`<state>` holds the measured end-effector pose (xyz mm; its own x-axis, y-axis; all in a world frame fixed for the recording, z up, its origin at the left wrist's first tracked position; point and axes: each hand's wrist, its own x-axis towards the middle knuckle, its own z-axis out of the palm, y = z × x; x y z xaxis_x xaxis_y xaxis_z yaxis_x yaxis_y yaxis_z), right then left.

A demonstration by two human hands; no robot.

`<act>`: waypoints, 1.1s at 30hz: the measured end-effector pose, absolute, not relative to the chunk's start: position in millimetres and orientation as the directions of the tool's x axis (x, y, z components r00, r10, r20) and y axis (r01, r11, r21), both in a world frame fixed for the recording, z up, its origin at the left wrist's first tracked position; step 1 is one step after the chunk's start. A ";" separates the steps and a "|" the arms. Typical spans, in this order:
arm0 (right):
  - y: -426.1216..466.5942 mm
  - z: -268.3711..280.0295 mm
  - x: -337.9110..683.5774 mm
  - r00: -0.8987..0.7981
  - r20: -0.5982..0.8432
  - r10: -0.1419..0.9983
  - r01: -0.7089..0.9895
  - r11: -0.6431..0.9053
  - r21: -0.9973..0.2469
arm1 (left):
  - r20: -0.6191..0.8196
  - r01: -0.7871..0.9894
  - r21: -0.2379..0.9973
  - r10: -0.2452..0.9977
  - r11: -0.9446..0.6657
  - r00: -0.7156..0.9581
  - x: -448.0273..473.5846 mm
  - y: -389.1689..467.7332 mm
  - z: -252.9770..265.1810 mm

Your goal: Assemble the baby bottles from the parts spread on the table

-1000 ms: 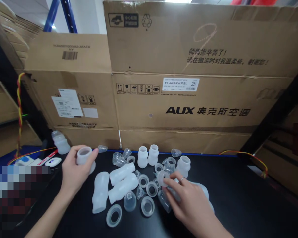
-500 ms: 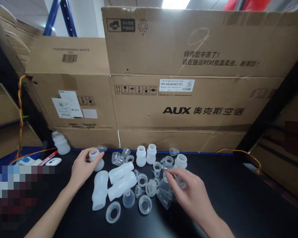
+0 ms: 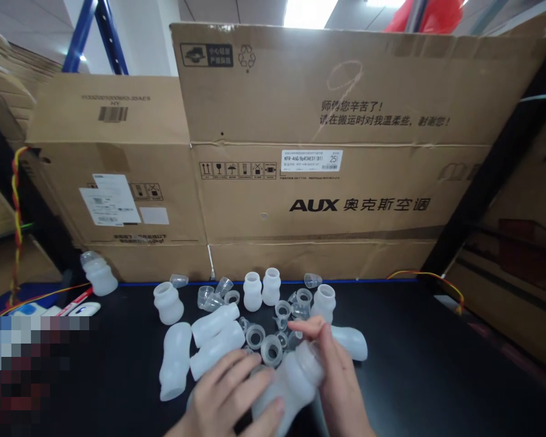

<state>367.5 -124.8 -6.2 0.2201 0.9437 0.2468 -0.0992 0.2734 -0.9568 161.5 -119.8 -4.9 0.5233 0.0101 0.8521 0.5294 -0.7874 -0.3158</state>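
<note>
My left hand point(image 3: 230, 391) wraps around a translucent white feeding bottle point(image 3: 284, 391), tilted with its neck up and to the right. A clear collar ring point(image 3: 310, 359) appears at its neck, blurred by motion. My right hand point(image 3: 339, 376) is at this neck end, thumb side against the ring, fingers reaching over the top. Beyond the hands are loose collar rings point(image 3: 272, 350) and clear caps point(image 3: 300, 311), partly hidden. Several bottles lie on the left, such as one tall bottle point(image 3: 176, 361). Another lying bottle point(image 3: 351, 343) is behind my right hand.
On the black table point(image 3: 437, 364), short bottles point(image 3: 253, 291) stand along the back, one more point(image 3: 168, 303) at the left and another point(image 3: 324, 302) at the right. A capped bottle point(image 3: 99, 274) stands far left. A cardboard wall point(image 3: 346, 243) closes off the back.
My left hand has let go of the short bottle at the left and now grips another bottle in front. My right hand has left the loose parts and come to that bottle's neck.
</note>
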 end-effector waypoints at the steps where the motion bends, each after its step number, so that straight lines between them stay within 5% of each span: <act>1: -128.3 -10.5 363.5 0.261 0.232 0.937 -0.045 0.252 -0.967 | 0.855 0.536 -0.293 0.033 -0.792 0.517 169.5 -122.9 -10.6; 4: -134.2 -18.5 355.9 0.280 0.179 0.943 -0.024 0.194 -0.981 | 0.877 0.578 -0.189 0.128 -0.794 0.463 178.2 -125.1 -16.8; 9: -124.0 -18.7 364.8 -0.045 0.221 0.974 -0.074 0.217 -0.973 | 0.873 0.592 -0.037 0.262 -0.805 0.411 159.1 -119.6 -0.7; 15: -121.1 4.6 387.3 -0.357 0.318 0.878 0.362 0.444 -0.819 | 0.858 0.514 -0.097 0.190 -0.852 0.477 139.4 -112.7 5.3; 24: -119.9 -0.4 389.9 -0.475 0.482 0.737 0.363 0.662 -0.656 | 0.771 0.452 0.160 0.398 -0.877 0.498 130.8 -120.3 9.9; 29: -122.1 -6.3 389.9 -0.464 0.606 0.647 0.432 0.762 -0.483 | 0.592 0.476 0.559 0.729 -0.678 0.344 121.2 -129.0 5.4; 33: -124.5 -3.0 388.2 -0.473 0.688 0.550 0.451 0.822 -0.347 | 0.123 0.194 0.958 0.914 -0.212 0.387 122.2 -126.2 17.0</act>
